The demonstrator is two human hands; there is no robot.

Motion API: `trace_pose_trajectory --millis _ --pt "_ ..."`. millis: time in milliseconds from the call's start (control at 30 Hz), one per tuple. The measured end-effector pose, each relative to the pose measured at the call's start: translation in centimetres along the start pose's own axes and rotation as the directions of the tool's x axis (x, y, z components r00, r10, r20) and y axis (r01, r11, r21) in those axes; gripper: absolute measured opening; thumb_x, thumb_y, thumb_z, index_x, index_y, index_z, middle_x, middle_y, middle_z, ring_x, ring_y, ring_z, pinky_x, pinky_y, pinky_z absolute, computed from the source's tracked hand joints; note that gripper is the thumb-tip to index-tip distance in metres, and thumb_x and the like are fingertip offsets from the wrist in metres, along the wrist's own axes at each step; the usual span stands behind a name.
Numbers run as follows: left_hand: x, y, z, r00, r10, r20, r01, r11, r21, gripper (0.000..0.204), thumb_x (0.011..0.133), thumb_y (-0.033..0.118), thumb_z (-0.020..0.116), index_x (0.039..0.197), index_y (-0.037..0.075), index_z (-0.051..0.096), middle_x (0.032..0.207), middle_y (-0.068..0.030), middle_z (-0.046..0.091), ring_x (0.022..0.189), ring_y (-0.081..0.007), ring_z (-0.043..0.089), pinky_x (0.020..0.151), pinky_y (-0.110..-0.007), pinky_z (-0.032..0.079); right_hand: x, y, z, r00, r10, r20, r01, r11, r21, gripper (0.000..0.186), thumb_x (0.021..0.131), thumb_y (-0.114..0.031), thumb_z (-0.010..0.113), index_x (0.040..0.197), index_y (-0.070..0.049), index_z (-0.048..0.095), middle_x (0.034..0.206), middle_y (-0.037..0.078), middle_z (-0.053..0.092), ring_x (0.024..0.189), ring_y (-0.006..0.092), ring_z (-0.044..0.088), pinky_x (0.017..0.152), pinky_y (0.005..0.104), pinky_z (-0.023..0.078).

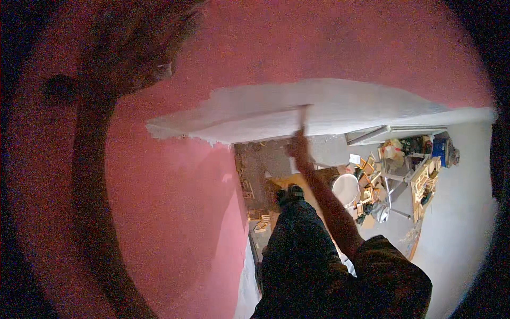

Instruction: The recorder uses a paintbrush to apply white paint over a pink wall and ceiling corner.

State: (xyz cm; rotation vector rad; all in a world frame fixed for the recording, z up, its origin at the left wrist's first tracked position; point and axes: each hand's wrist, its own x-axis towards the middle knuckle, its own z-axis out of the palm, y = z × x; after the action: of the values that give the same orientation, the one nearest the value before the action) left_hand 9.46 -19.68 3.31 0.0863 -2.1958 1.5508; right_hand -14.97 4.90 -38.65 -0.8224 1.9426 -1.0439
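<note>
My right hand (299, 149) reaches forward with its fingers closed round a slim hand tool (303, 118). The tool's flat, wide end meets the white-coated stretch of wall (255, 114); blur hides whether it is a scraper or a brush. Bare pink wall (329, 42) lies above that stretch and another pink wall (175, 212) to its left, with a ragged edge between the colours. At the upper left, very near and dark, is what appears to be my raised left hand (141, 48), its arm curving up the left side. Its fingers and anything in them are too dark to make out.
Below, my shoes (291, 192) rest on a yellowish-brown board (281, 183). A white bucket (345, 190) stands to the right amid scattered wooden pieces (367, 199). Farther right are a metal-legged frame (390, 194), bags (393, 151), a blue container (440, 153) and a pale wall (462, 212).
</note>
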Motion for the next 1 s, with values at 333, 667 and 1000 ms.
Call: trace_pose_trajectory --millis 333,667,1000 --pt "2.8 0.0 0.6 0.998 0.012 -0.053 -0.014 1.000 -0.022 0.072 0.082 0.059 0.035 0.137 0.017 0.016 0.143 -0.0108 0.011 0.128 -0.0272 0.017 0.098 -0.042 0.021 0.6 2.5 6.2 0.803 -0.371 0.466 0.594 0.431 -0.679 0.036 0.084 -0.012 0.045 0.117 0.002 0.042 0.092 0.020 0.056 0.078 0.0318 0.057 0.069 0.0414 0.046" --pt "1.3 -1.2 -2.4 0.971 0.119 0.209 -0.140 0.987 0.085 0.073 0.082 0.061 0.034 0.137 0.017 0.015 0.143 -0.0109 0.009 0.129 -0.0269 0.017 0.098 -0.041 0.022 -1.5 1.5 -18.2 0.903 0.239 -0.357 0.138 0.626 0.767 0.012 0.088 -0.025 0.047 0.091 -0.014 0.046 0.058 -0.005 0.033 0.037 0.0051 0.030 0.033 0.0197 0.026" --pt "2.6 -0.2 0.1 0.988 -0.029 -0.151 0.025 0.999 -0.031 0.053 0.088 0.048 0.031 0.130 0.016 0.031 0.135 -0.0065 0.029 0.122 -0.0229 0.032 0.100 -0.039 0.025 -3.2 -7.8 15.4 0.835 -0.489 0.253 0.534 0.830 -0.161 0.028 0.088 -0.022 0.045 0.110 -0.006 0.045 0.063 0.003 0.047 0.046 0.0134 0.043 0.041 0.0295 0.038"
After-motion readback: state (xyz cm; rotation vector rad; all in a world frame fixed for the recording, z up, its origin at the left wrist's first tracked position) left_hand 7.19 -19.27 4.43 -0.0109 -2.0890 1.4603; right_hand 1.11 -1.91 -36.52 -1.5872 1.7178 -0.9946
